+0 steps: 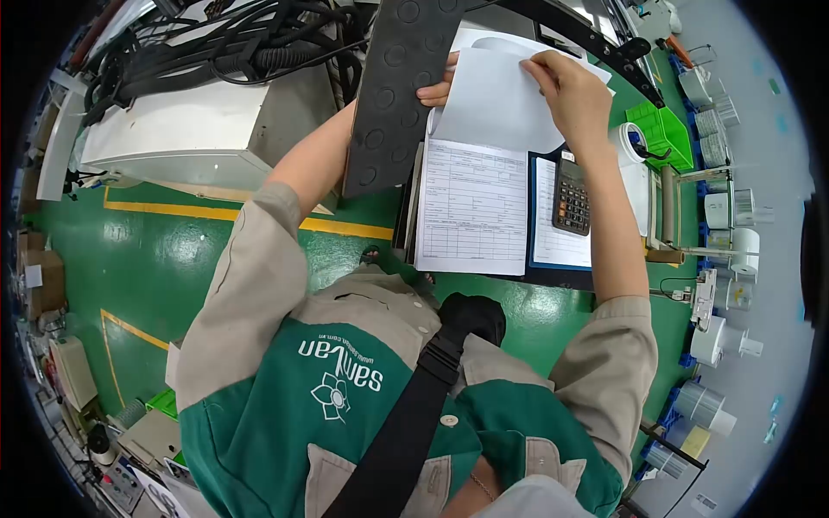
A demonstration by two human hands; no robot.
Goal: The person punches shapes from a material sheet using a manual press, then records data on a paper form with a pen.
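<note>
My right hand (572, 97) pinches the upper right edge of a lifted white paper sheet (496, 95) between thumb and fingers. At the sheet's left edge, my left hand (438, 89) has its fingers closed on the paper, partly hidden behind a black studded panel (393, 95). Below the raised sheet lies a printed form (475, 207) with tables and handwriting. To its right, a black calculator (572, 200) rests on another paper (544, 211) in a dark blue folder (561, 274), under my right forearm.
On the left stands a white machine housing (181, 129) topped with black cables (250, 52). A white container (632, 164) and a green crate (661, 134) are beyond my right arm. Several wire spools (704, 406) line the right side. Yellow lines (345, 228) mark the green floor.
</note>
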